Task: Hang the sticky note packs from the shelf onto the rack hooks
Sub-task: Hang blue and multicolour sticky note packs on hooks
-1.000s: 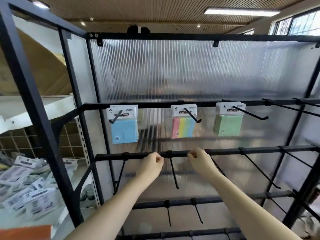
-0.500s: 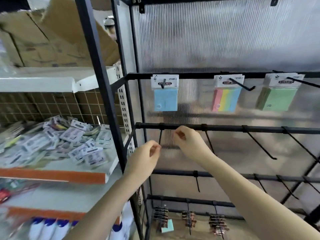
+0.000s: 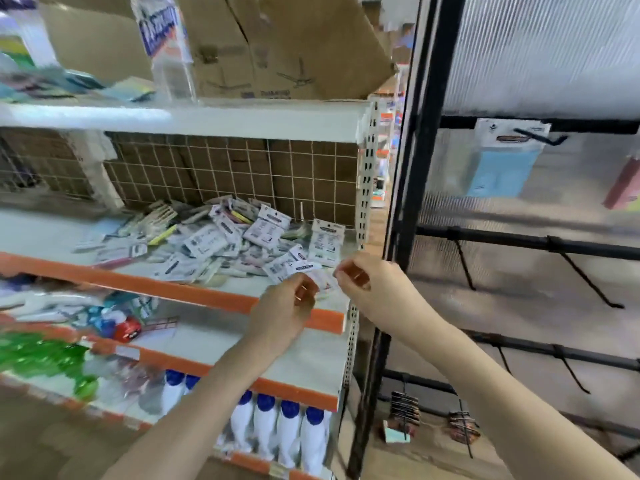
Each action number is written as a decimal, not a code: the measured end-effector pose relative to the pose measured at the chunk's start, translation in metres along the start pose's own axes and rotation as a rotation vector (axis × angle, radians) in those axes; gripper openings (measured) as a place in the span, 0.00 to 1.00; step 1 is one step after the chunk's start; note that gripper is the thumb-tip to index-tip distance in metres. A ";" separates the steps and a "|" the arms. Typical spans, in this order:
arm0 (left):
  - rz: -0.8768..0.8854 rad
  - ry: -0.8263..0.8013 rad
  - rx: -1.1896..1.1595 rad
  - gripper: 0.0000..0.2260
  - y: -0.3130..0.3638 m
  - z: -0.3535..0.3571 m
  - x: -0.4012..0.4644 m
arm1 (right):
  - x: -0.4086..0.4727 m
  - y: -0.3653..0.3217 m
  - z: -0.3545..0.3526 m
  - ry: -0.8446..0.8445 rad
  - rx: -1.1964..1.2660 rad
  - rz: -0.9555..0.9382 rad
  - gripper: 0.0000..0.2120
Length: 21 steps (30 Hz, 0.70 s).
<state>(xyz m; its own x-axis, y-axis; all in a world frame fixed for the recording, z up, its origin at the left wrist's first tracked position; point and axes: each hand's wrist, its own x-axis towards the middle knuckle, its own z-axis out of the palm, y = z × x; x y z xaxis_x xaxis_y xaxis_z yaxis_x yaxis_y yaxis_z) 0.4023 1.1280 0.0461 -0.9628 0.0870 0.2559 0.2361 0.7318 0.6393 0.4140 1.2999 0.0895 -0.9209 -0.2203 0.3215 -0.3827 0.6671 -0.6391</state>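
Observation:
A heap of sticky note packs (image 3: 221, 244) in white card sleeves lies on the white shelf with the orange front edge (image 3: 156, 287). My left hand (image 3: 287, 306) hovers over the shelf's right front corner with curled fingers, right beside a loose pack (image 3: 323, 282); whether it grips the pack is unclear. Just to the right, my right hand (image 3: 367, 282) is curled and holds nothing. On the black rack (image 3: 405, 188), a blue pack (image 3: 502, 168) hangs from a top-row hook. A second pack (image 3: 623, 188) shows at the right edge.
Bare black hooks (image 3: 588, 282) stick out from the rack's lower bars. Cardboard boxes (image 3: 277, 46) stand on the top shelf. White bottles with blue caps (image 3: 277, 431) fill the bottom shelf. A wire grid (image 3: 225, 174) backs the shelf. Small clips (image 3: 405, 414) hang low on the rack.
The view has swung left from the rack to the shelf. Both hands left the rack's second bar and moved left and down to the pile of packs.

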 end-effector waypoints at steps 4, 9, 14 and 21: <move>-0.067 -0.003 0.070 0.04 -0.054 -0.041 -0.005 | 0.034 -0.022 0.054 -0.073 -0.030 0.006 0.08; -0.122 0.031 0.095 0.05 -0.114 -0.085 -0.010 | 0.072 -0.038 0.118 -0.150 -0.076 0.047 0.09; -0.253 0.088 0.127 0.05 -0.167 -0.111 -0.006 | 0.106 -0.048 0.166 -0.230 -0.089 0.081 0.10; -0.435 0.112 0.191 0.09 -0.246 -0.134 0.020 | 0.170 -0.069 0.240 -0.298 -0.084 -0.024 0.08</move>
<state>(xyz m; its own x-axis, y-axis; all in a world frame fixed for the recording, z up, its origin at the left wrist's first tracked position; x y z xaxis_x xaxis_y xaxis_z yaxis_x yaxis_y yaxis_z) 0.3425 0.8594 -0.0088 -0.9443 -0.3200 0.0774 -0.2236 0.7959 0.5627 0.2664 1.0463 0.0204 -0.8976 -0.4271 0.1092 -0.4085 0.7129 -0.5701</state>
